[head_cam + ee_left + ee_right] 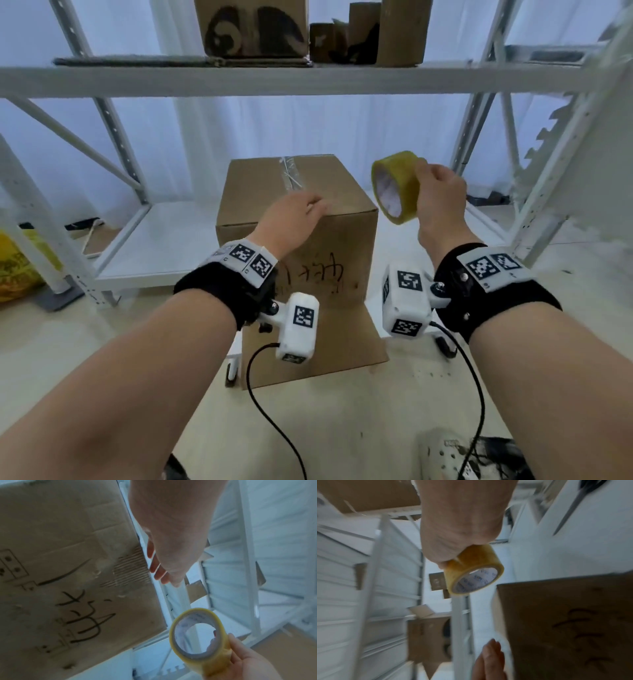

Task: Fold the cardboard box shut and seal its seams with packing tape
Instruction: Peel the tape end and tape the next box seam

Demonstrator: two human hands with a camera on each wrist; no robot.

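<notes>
A brown cardboard box (342,253) stands upright on the floor with its top flaps folded down. A strip of clear tape (289,173) runs along the far part of the top seam. My left hand (296,214) rests flat on the near top edge of the box (68,561), fingers straight. To the right of the box, lifted above its top, my right hand (436,192) grips a yellowish roll of packing tape (397,186). In the right wrist view the tape roll (474,569) sits in curled fingers, beside the box (565,628). The tape roll (197,635) also shows in the left wrist view.
White metal shelving (239,80) stands behind and to both sides. Its upper shelf carries more cardboard boxes (253,27). A yellow bag (20,270) lies at the far left on the floor. A flat cardboard sheet (318,346) leans under the box's front. Cables trail from my wrist cameras.
</notes>
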